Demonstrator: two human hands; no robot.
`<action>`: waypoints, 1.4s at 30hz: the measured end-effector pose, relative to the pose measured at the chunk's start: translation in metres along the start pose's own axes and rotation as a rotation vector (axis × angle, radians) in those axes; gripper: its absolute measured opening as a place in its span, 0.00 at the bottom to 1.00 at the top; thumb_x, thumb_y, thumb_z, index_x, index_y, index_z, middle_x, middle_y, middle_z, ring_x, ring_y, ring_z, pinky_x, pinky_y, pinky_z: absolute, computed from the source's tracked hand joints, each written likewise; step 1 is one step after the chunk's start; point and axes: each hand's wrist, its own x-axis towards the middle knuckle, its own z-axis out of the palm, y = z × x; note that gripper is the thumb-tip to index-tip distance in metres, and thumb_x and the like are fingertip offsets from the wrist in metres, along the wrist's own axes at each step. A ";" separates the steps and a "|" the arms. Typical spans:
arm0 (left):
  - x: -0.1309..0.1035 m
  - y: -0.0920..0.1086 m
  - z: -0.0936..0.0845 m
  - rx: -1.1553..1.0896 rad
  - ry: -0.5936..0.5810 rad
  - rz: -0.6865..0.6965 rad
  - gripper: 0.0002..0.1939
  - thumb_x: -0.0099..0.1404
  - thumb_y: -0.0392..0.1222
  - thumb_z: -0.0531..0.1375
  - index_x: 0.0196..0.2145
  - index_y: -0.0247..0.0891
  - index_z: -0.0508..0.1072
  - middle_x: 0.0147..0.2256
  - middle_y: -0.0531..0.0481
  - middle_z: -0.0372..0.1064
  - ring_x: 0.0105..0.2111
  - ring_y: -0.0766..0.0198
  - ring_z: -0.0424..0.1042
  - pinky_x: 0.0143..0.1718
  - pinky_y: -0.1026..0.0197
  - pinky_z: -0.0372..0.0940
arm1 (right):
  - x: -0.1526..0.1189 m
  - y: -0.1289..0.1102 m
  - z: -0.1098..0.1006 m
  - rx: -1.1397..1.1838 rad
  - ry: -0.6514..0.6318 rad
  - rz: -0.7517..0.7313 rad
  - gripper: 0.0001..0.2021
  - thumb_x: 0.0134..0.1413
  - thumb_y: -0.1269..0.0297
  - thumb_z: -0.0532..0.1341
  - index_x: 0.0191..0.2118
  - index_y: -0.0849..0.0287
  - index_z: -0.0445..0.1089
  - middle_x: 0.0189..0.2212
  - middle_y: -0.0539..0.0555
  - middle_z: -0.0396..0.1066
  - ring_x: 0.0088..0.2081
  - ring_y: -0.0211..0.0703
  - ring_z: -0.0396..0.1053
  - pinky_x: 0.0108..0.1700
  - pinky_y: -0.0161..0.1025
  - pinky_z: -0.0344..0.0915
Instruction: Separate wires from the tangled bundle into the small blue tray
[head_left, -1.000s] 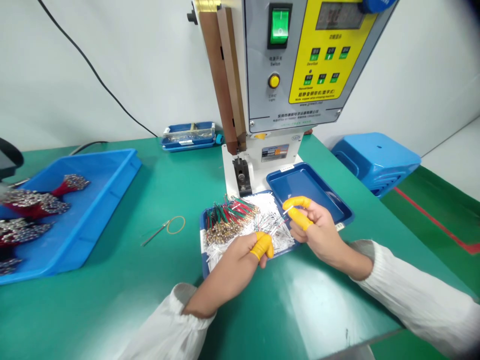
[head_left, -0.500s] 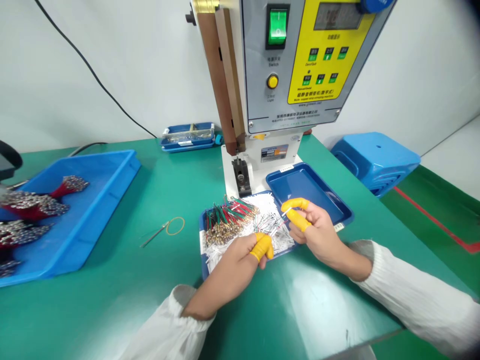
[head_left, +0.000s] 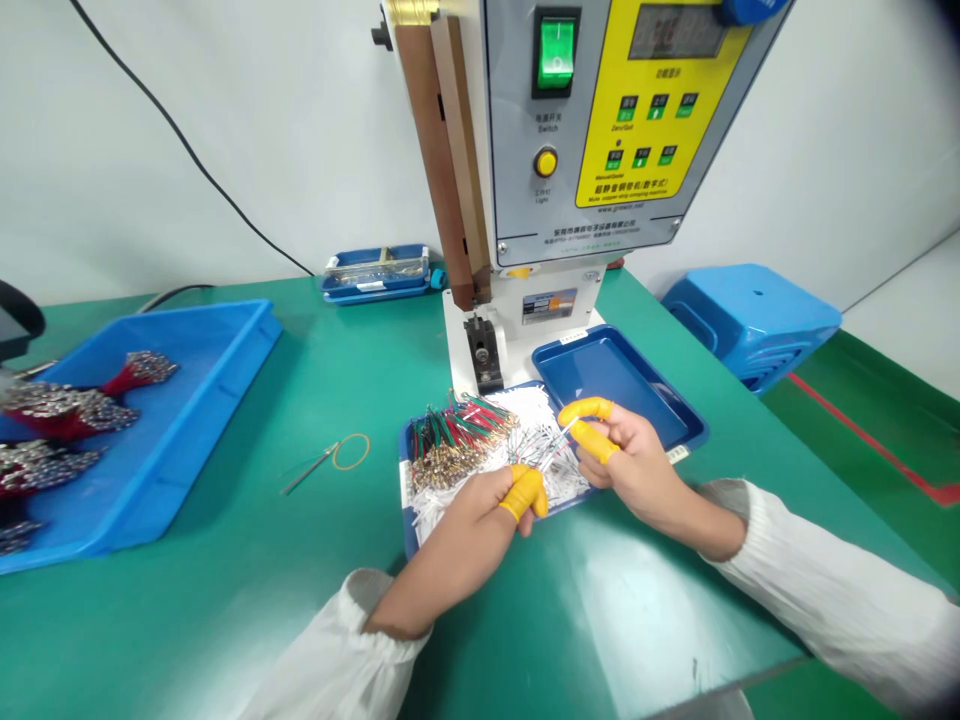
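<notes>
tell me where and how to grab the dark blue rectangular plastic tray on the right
Likely by the tray's raised right rim, from the right: that long edge lies uncovered beside the green tabletop, while the right hand hides its near-left corner.

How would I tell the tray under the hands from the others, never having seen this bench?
Find the big gray machine on the green table. At its foot, on the near side, sits a shallow blue tray, with the left hand over its front edge and the right hand over its right edge. It alone shows loose white tubes beside red, green and black wires.
</notes>
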 end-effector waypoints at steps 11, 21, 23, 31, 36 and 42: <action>-0.001 -0.001 0.000 -0.021 0.002 -0.007 0.12 0.60 0.29 0.49 0.30 0.38 0.70 0.28 0.55 0.67 0.28 0.66 0.62 0.33 0.61 0.55 | -0.001 -0.003 0.001 0.031 -0.019 0.026 0.07 0.66 0.60 0.65 0.44 0.57 0.73 0.17 0.38 0.44 0.18 0.28 0.38 0.19 0.30 0.41; -0.001 -0.004 0.000 -0.068 0.019 0.037 0.12 0.63 0.28 0.49 0.29 0.38 0.68 0.27 0.55 0.64 0.26 0.67 0.60 0.31 0.62 0.55 | -0.001 -0.002 -0.001 0.040 0.011 0.035 0.10 0.65 0.61 0.64 0.49 0.56 0.73 0.20 0.39 0.44 0.19 0.29 0.38 0.20 0.30 0.40; 0.001 -0.006 0.001 -0.120 0.039 0.060 0.13 0.70 0.32 0.49 0.29 0.38 0.68 0.26 0.55 0.62 0.25 0.68 0.59 0.30 0.63 0.54 | 0.000 -0.002 0.000 0.023 0.028 0.033 0.11 0.64 0.62 0.66 0.50 0.55 0.73 0.21 0.39 0.46 0.19 0.28 0.39 0.20 0.30 0.40; 0.005 0.004 0.001 -0.300 0.145 0.013 0.23 0.77 0.55 0.49 0.29 0.38 0.65 0.21 0.57 0.58 0.20 0.69 0.53 0.23 0.64 0.49 | -0.004 -0.004 0.003 -0.078 0.045 0.045 0.08 0.59 0.65 0.67 0.44 0.56 0.73 0.25 0.40 0.41 0.21 0.28 0.39 0.21 0.31 0.43; 0.005 -0.001 0.002 -0.264 0.104 0.023 0.20 0.77 0.51 0.49 0.31 0.37 0.67 0.22 0.56 0.59 0.21 0.69 0.54 0.24 0.64 0.51 | -0.001 -0.001 0.002 -0.087 0.000 0.052 0.04 0.59 0.67 0.64 0.41 0.56 0.71 0.24 0.40 0.41 0.20 0.30 0.39 0.22 0.32 0.43; 0.002 -0.002 0.002 -0.111 0.053 0.068 0.17 0.72 0.36 0.49 0.25 0.37 0.65 0.24 0.55 0.61 0.25 0.67 0.58 0.29 0.63 0.54 | 0.003 -0.002 0.004 -0.107 -0.228 0.041 0.15 0.61 0.69 0.64 0.53 0.53 0.70 0.31 0.45 0.56 0.29 0.33 0.56 0.32 0.32 0.58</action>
